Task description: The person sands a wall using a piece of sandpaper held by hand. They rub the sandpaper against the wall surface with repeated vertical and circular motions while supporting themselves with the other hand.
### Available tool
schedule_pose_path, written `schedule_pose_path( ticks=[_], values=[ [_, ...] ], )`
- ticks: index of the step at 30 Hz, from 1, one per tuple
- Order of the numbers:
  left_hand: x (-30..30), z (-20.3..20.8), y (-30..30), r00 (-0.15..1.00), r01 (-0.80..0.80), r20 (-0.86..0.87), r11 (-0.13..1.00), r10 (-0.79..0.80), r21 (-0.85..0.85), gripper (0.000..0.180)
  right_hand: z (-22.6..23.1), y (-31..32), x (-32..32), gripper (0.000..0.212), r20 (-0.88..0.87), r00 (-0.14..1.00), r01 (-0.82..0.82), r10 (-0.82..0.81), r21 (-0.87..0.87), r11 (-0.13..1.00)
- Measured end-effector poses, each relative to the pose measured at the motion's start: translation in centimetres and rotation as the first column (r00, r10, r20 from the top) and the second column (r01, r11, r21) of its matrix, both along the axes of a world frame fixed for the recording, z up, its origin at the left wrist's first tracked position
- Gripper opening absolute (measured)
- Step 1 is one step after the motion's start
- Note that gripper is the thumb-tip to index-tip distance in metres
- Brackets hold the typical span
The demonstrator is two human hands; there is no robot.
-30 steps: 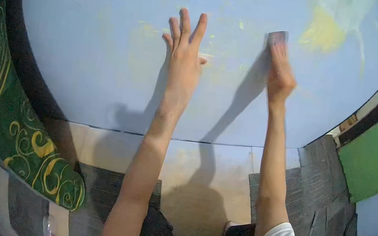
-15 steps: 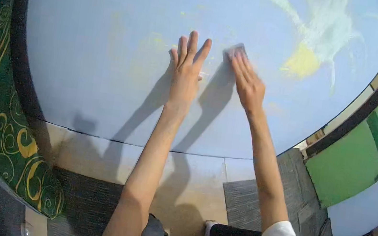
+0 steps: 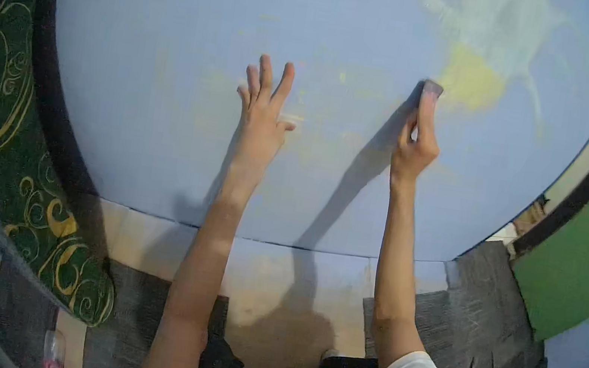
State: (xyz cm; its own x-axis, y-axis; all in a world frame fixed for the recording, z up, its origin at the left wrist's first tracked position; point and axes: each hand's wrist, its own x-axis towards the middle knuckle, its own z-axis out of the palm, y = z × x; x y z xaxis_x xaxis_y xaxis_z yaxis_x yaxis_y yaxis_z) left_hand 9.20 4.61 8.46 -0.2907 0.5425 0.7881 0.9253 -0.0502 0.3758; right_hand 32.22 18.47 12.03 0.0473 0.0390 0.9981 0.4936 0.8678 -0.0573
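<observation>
In front of me is a pale blue wall (image 3: 167,128) with faint yellow smudges and a whitish painted shape (image 3: 494,24) ending in a yellow patch (image 3: 472,81). Against the blue surface rests my left hand (image 3: 263,115), fingers spread, holding nothing. My right hand (image 3: 418,145) is farther right, its fingers closed on a small grey pad (image 3: 433,88). That pad is at the left edge of the yellow patch; whether it touches the wall I cannot tell. Its exact kind does not show.
A green panel with gold swirls (image 3: 42,209) stands on the left, beyond the wall's dark edge. Dark grey mats (image 3: 432,331) and beige tiles (image 3: 272,286) cover the floor. At the right is a green panel (image 3: 569,268). A clear bottle (image 3: 54,353) stands at lower left.
My right hand has moved right with the grey pad, to the yellow patch, and turned more upright. My left hand has shifted left and slightly down, still spread.
</observation>
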Motion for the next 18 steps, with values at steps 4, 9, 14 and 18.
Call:
schedule_pose_path(
  ticks=[4, 9, 14, 18],
  values=[
    [0.8, 0.6, -0.5, 1.0, 0.0, -0.015, 1.0, 0.0, 0.006, 0.113, 0.0, 0.6, -2.8, 0.075, 0.103, 0.987, -0.124, 0.123, 0.008, 0.992],
    [0.1, 0.2, -0.2, 0.993, -0.069, -0.1, 0.997, 0.065, -0.034, 0.119, -4.3, 2.1, -6.0, 0.065, 0.252, 0.965, -0.09, 0.078, 0.038, 0.995],
    [0.4, 0.2, -0.8, 0.982, -0.144, -0.129, 0.988, 0.135, -0.061, 0.123, -4.7, 2.7, -4.3, 0.068, 0.031, 0.984, -0.172, 0.175, -0.069, 0.983],
    [0.2, -0.1, -1.7, 0.979, -0.193, -0.086, 0.976, 0.185, -0.099, 0.127, -2.1, 2.5, -4.3, 0.068, -0.015, 0.95, -0.31, 0.311, -0.13, 0.942]
  ],
)
